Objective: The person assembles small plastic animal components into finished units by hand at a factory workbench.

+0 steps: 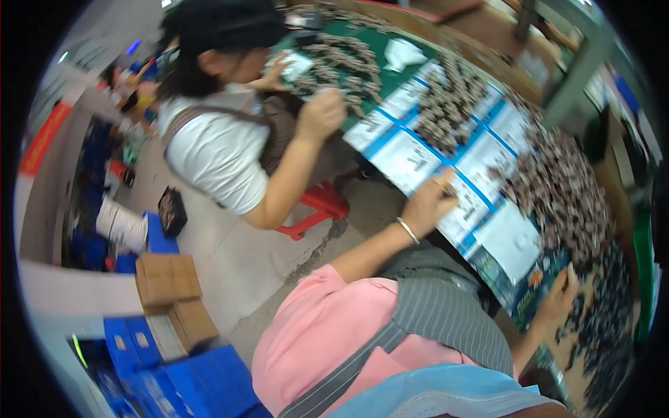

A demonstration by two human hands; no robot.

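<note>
My left hand (431, 202), with a pale bracelet at its wrist, is over the blue-and-white printed sheets (401, 155) on the table. Its fingertips are pinched together; whatever they hold is too small and blurred to name. Off to the right, my right hand (557, 298) has its fingers drawn together beside a heap of small black pieces (605, 320). What it holds, if anything, cannot be made out. Between and beyond my hands lie a large heap of small brownish pieces (561, 191) and a smaller brownish pile (449, 104) on the sheets. A white paper (510, 240) lies nearest my body.
At my left a person in a dark cap sits working, one hand (324, 115) raised near brownish pieces on a green surface (394, 73). A red stool (317, 209) stands under that person. Cardboard boxes (167, 279) and blue boxes (191, 383) are stacked on the floor at left.
</note>
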